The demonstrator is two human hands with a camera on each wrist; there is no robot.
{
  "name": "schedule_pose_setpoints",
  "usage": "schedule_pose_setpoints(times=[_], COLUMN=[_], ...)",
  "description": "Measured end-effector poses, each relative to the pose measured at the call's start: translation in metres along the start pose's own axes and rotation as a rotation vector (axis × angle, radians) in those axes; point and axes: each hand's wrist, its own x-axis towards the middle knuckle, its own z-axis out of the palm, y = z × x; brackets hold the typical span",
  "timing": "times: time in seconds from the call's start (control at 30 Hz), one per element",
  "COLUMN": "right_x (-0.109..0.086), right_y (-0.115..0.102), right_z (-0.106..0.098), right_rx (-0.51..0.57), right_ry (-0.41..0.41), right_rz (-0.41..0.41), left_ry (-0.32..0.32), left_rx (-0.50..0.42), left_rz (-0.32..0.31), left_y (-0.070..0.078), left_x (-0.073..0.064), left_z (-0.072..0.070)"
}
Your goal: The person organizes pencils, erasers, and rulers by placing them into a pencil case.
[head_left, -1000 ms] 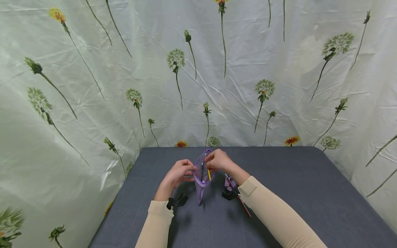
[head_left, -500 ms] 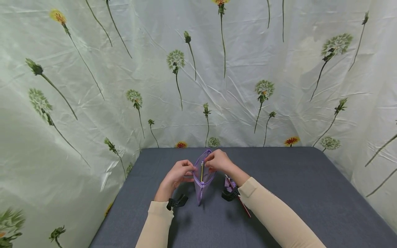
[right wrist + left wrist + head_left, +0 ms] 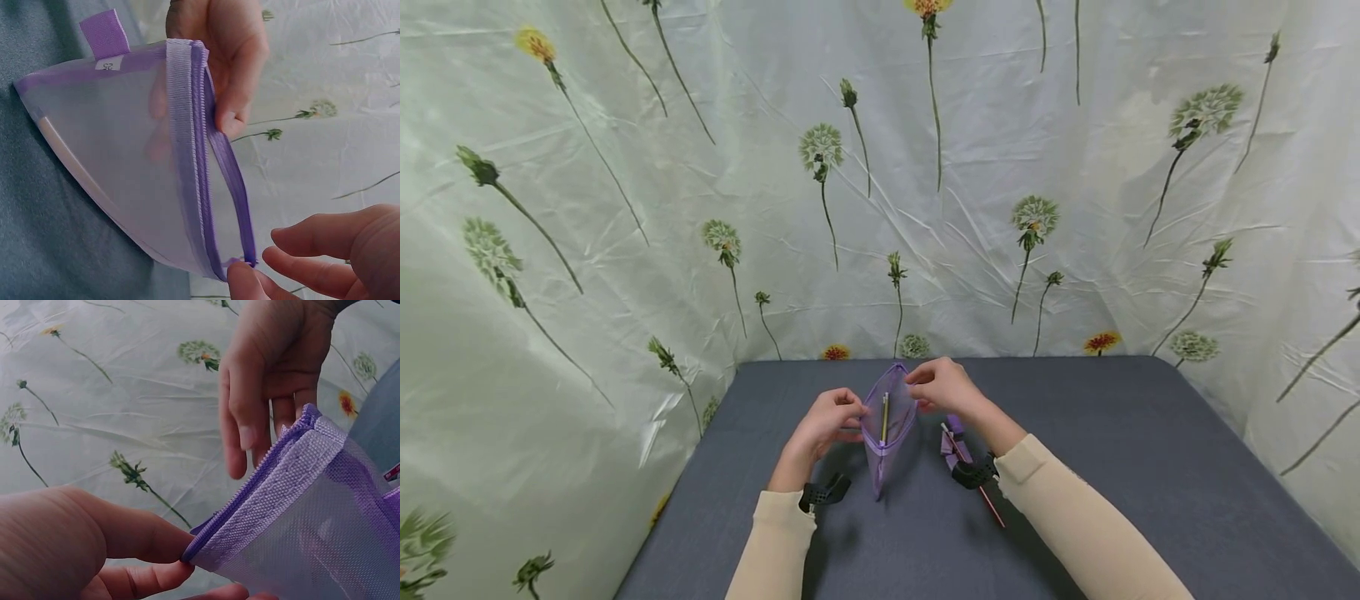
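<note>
A purple mesh zipper pouch (image 3: 880,458) stands with its mouth spread, a yellow pencil (image 3: 884,421) and a darker one side by side inside it. My left hand (image 3: 830,421) pinches the zipper edge between thumb and forefinger, seen closely in the left wrist view. At the far side of the mouth is my right hand (image 3: 946,387), thumb and forefinger apart with no pencil between them. In the right wrist view, a lower finger of this right hand (image 3: 337,256) overlaps the pouch corner.
On the dark grey table (image 3: 1075,467), right of the pouch, lie several small purple pieces (image 3: 953,446) and a thin red pencil (image 3: 991,506), partly behind the right wrist camera (image 3: 973,472). A dandelion-print curtain (image 3: 970,167) hangs behind the table.
My right hand has let the yellow pencil down into the pouch beside the darker one, released it and shifted slightly right. The left hand keeps its hold on the edge.
</note>
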Motion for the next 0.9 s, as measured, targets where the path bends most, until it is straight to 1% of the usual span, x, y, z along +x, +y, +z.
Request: schedule_pose_setpoints(times=[0.23, 0.4, 0.53, 0.7, 0.77, 0.9], right_x=[-0.009, -0.020, -0.031, -0.043, -0.047, -0.054], right_y=[-0.001, 0.005, 0.016, 0.035, 0.042, 0.055], right_z=[-0.010, -0.014, -0.017, -0.020, -0.021, -0.022], right_rx=[-0.013, -0.049, -0.066, -0.053, -0.037, -0.043], right_ry=[0.002, 0.010, 0.005, 0.005, 0.005, -0.008], right_rz=[0.001, -0.009, -0.025, -0.033, -0.023, -0.019], left_ry=[-0.009, -0.006, -0.003, 0.011, 0.010, 0.007], left_rx=[0.015, 0.045, 0.057, 0.058, 0.056, 0.055], left_rz=[0.032, 0.033, 0.024, 0.023, 0.027, 0.030], left_y=[0.003, 0.004, 0.001, -0.002, -0.002, 0.000], left_x=[-0.001, -0.003, -0.003, -0.002, -0.002, -0.001], left_z=[-0.001, -0.001, 0.000, -0.001, -0.001, -0.001])
